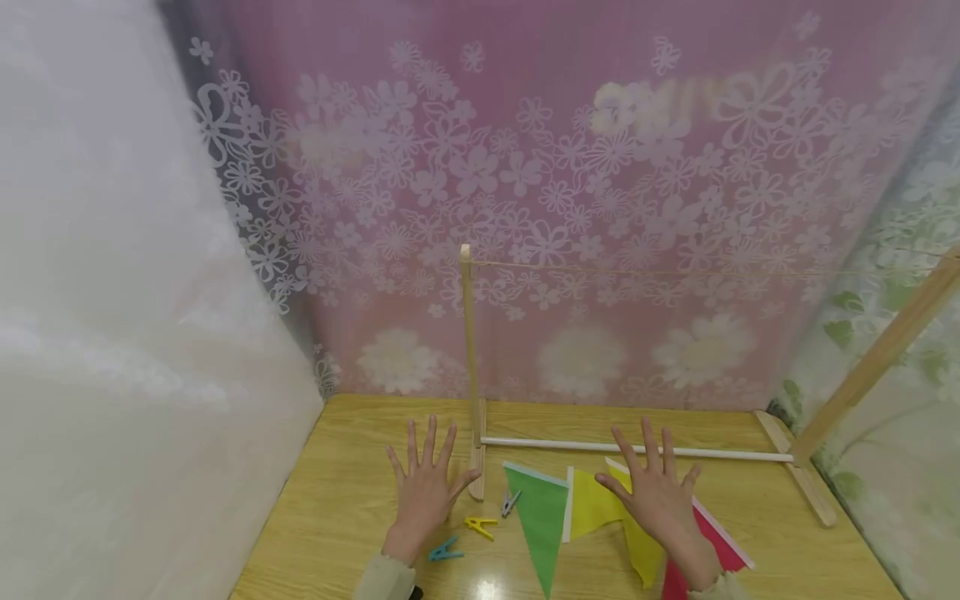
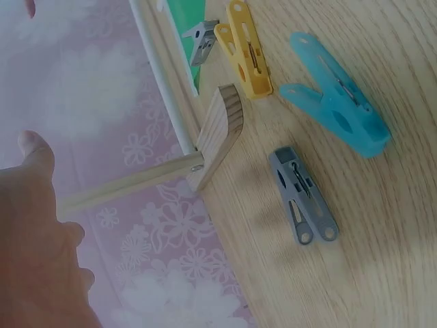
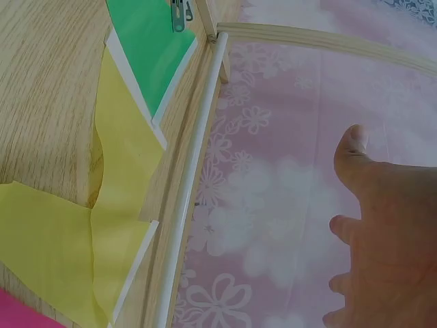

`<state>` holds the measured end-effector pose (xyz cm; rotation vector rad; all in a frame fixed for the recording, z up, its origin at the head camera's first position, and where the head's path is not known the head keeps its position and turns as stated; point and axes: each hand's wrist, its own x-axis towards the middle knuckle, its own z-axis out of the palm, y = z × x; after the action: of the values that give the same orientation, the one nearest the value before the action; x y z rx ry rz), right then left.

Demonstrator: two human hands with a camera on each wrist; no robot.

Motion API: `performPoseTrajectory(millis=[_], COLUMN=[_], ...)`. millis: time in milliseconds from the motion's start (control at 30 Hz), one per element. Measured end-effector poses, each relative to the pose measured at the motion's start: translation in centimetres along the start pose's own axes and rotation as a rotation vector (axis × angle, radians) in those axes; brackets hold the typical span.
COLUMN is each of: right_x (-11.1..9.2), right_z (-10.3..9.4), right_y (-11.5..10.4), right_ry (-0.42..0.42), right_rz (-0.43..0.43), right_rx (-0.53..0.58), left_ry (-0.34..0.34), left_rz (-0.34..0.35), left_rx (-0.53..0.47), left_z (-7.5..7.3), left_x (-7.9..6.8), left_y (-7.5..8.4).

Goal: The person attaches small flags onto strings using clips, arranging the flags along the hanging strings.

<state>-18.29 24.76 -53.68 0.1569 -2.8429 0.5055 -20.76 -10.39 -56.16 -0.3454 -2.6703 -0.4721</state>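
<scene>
My left hand (image 1: 424,496) is held over the wooden table, fingers spread, holding nothing. Near it lie a yellow clothespin (image 1: 480,526), a blue clothespin (image 1: 446,550) and a grey clothespin (image 1: 510,503). A second grey clothespin (image 2: 304,195) shows in the left wrist view. My right hand (image 1: 660,504), also spread and holding nothing, hovers over two yellow pennants (image 1: 592,504) and hides part of them. To its left is a green pennant (image 1: 538,517); a red pennant (image 1: 720,542) is partly hidden behind the right wrist.
Behind the pennants stands a frame with a left wooden post (image 1: 470,350), a right wooden post (image 1: 877,358) and a white bottom rod (image 1: 637,449). A thin string (image 1: 637,270) runs between the post tops. Flower-patterned sheeting (image 1: 525,208) encloses the table (image 1: 315,500).
</scene>
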Motion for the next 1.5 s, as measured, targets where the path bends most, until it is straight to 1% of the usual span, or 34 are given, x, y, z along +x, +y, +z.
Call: performPoseTrajectory(millis=[100, 167, 267, 367, 433, 467, 533, 633, 700, 733, 833, 900, 967, 1067, 1200, 1300, 1433, 1500], right_x=[0.0, 0.1, 0.4, 0.9, 1.2, 1.3, 1.6, 2.0, 2.3, 2.4, 2.9, 3.3, 3.7, 4.3, 4.7, 5.0, 5.3, 5.2], right_z=[-0.4, -0.8, -1.3, -2.2, -2.9, -3.4, -4.4, -6.0, -7.4, -8.1, -10.3, -11.6, -13.1, -15.2, -17.9, -19.4, -20.5, -20.7], right_y=[0.0, -0.1, 0.0, 0.5, 1.1, 1.4, 2.2, 3.8, 5.1, 5.8, 8.0, 9.5, 11.1, 13.5, 16.1, 18.1, 20.7, 21.5], right_ry=[-0.008, -0.024, -0.030, -0.018, 0.001, 0.014, 0.071, 0.196, 0.282, 0.320, 0.392, 0.427, 0.439, 0.478, 0.472, 0.427, 0.412, 0.414], right_rz=[0.003, 0.006, -0.005, -0.023, -0.027, -0.025, -0.022, -0.026, -0.030, -0.036, -0.009, 0.031, 0.081, 0.148, 0.252, 0.332, 0.380, 0.377], right_rx=[0.013, 0.000, -0.018, -0.023, 0.002, 0.023, 0.058, 0.090, 0.094, 0.085, 0.072, 0.074, 0.086, 0.052, -0.014, -0.025, -0.042, -0.057], left_ry=[-0.016, -0.040, -0.056, -0.064, -0.076, -0.080, -0.064, -0.006, 0.046, 0.067, 0.120, 0.146, 0.165, 0.188, 0.210, 0.201, 0.186, 0.192], left_rz=[-0.006, -0.018, -0.019, 0.005, 0.029, 0.046, 0.089, 0.140, 0.156, 0.152, 0.129, 0.111, 0.103, 0.109, 0.116, 0.105, 0.120, 0.150], left_rx=[-0.004, 0.005, 0.001, -0.020, -0.051, -0.049, -0.060, -0.058, -0.061, -0.060, -0.051, -0.048, -0.052, -0.056, -0.061, -0.046, 0.017, 0.045], left_z=[0.0, 0.0, -0.3, -0.7, -1.1, -1.3, -1.8, -2.5, -3.1, -3.3, -4.3, -5.0, -5.6, -6.3, -7.0, -7.2, -6.8, -6.3], left_x=[0.1, 0.3, 0.7, 1.2, 1.6, 1.8, 2.3, 3.3, 4.1, 4.4, 5.6, 6.4, 7.2, 8.4, 10.0, 11.1, 12.4, 12.9], left_y=[0.1, 0.1, -0.1, -0.4, -0.6, -0.6, -0.7, -0.8, -0.8, -0.8, -0.7, -0.5, -0.3, 0.2, 0.8, 1.3, 1.9, 2.3])
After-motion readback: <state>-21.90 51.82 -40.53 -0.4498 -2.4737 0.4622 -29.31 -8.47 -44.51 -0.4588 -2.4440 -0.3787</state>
